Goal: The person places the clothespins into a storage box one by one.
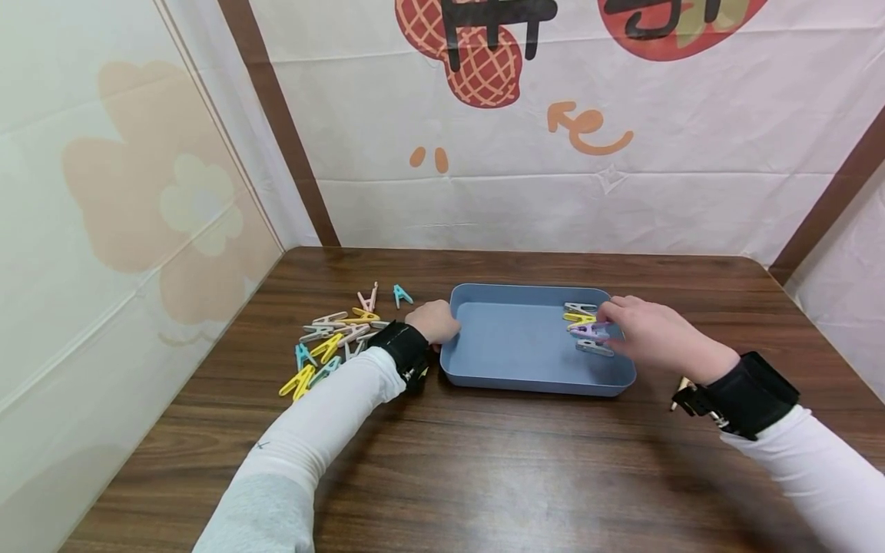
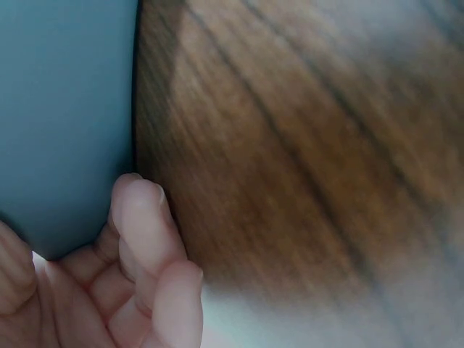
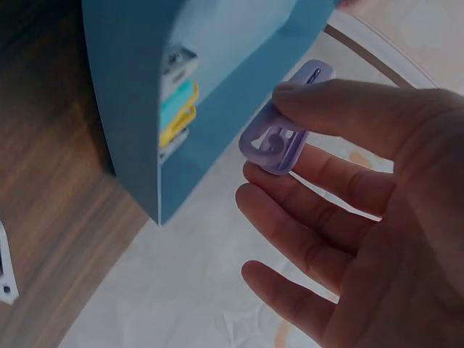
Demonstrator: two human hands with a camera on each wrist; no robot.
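A blue-grey tray [image 1: 512, 382] lies on the table. My left hand [image 1: 434, 322] grips its left end, with the tray's wall [image 2: 65, 130] between the thumb and the curled fingers [image 2: 148, 225] in the left wrist view. Over the tray's right end, my right hand [image 1: 646, 338] pinches a purple clothespin [image 3: 272, 145] between thumb and index finger, the other fingers spread loosely. Inside the tray along that end lie several clothespins, among them a yellow clothespin [image 3: 177, 129], a teal clothespin [image 3: 176, 105] and a grey clothespin [image 1: 594, 348].
Left of the tray, a loose pile of yellow, teal, pink and grey clothespins [image 1: 332, 338] spreads beside my left forearm. A lone teal clothespin [image 1: 402, 296] lies behind it. Another light clothespin [image 3: 6, 268] is on the table near my right wrist. A printed cloth [image 1: 484, 215] hangs behind the table.
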